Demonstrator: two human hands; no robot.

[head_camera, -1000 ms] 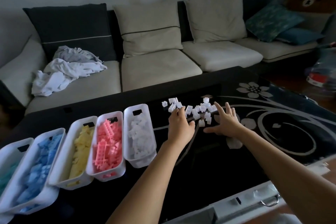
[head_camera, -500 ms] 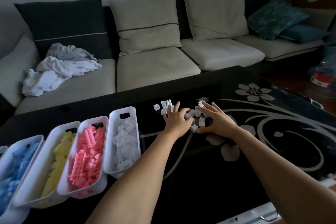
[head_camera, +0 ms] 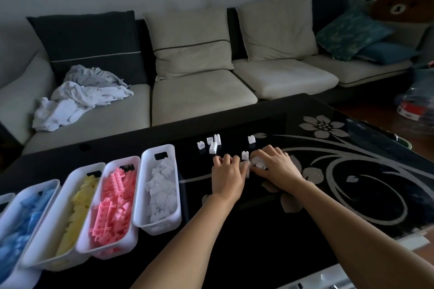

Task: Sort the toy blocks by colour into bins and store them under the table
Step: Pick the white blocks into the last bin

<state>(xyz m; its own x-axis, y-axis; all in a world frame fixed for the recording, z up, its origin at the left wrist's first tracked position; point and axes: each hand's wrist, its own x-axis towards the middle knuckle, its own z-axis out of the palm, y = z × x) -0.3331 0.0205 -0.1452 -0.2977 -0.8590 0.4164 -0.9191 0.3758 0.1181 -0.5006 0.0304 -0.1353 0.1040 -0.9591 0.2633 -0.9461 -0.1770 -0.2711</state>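
Head view: we cup small studded white blocks (head_camera: 257,162) on the black table (head_camera: 258,230), left hand (head_camera: 226,173) and right hand (head_camera: 277,168) curled round the heap. Strays (head_camera: 213,145) lie at twelve o'clock; bins (head_camera: 159,225) of blue, yellow, pink and white stand at nine.

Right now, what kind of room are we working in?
Most likely a home living room: a long sofa with cushions, a glossy black coffee table with a flower pattern, and a teddy bear in the corner.
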